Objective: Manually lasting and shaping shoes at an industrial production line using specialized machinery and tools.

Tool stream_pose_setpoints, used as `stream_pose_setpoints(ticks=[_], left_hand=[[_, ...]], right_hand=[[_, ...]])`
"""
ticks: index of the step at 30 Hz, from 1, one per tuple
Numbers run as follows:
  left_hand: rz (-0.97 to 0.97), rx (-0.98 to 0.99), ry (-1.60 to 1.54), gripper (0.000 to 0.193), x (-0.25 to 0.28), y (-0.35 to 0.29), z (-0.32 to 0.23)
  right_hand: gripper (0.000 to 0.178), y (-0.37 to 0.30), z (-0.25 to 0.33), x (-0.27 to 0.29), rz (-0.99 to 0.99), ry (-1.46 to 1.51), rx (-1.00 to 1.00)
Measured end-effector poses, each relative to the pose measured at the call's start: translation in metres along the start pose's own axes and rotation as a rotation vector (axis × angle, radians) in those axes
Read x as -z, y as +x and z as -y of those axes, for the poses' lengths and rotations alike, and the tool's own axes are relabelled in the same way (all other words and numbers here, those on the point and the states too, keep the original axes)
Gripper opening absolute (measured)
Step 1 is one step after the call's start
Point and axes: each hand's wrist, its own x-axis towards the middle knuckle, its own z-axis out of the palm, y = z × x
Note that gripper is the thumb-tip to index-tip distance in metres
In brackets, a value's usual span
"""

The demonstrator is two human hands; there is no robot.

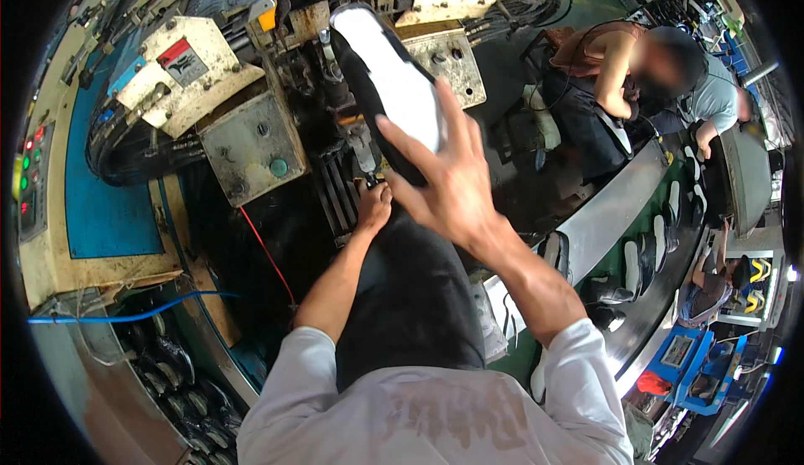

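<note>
The right of the hands (459,187) partly hides the shoe (400,88).

Text: none readable | red-grey label (182,63): on cream machine housing (213,39)

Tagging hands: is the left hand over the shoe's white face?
No: the right hand is over the white face; the left hand is clear of it.
</note>
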Motion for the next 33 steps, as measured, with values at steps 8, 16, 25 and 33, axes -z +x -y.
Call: stream_pose_setpoints(ticks=[8, 16, 25, 33], left_hand=[[-0.135, -0.027, -0.033, 0.031, 0.149, -0.013, -0.086], [-1.086, -0.381, 0.677, 0.036, 0.411, 0.006, -0.148], [-1.242, -0.303, 0.848, 0.033, 0.419, 0.058, -0.088], [-1.264, -0.258, 0.898, 0.032, 0.422, 0.062, -0.083]], right_hand=[[0.067, 0.083, -0.051, -0.084, -0.013, 0.044, -0.077], [0.068, 0.083, -0.036, -0.095, 0.032, -0.036, -0.082], [0.081, 0.064, -0.026, -0.119, -0.111, -0.063, 0.096], [0.085, 0.077, -0.025, -0.122, -0.092, -0.087, 0.080]])
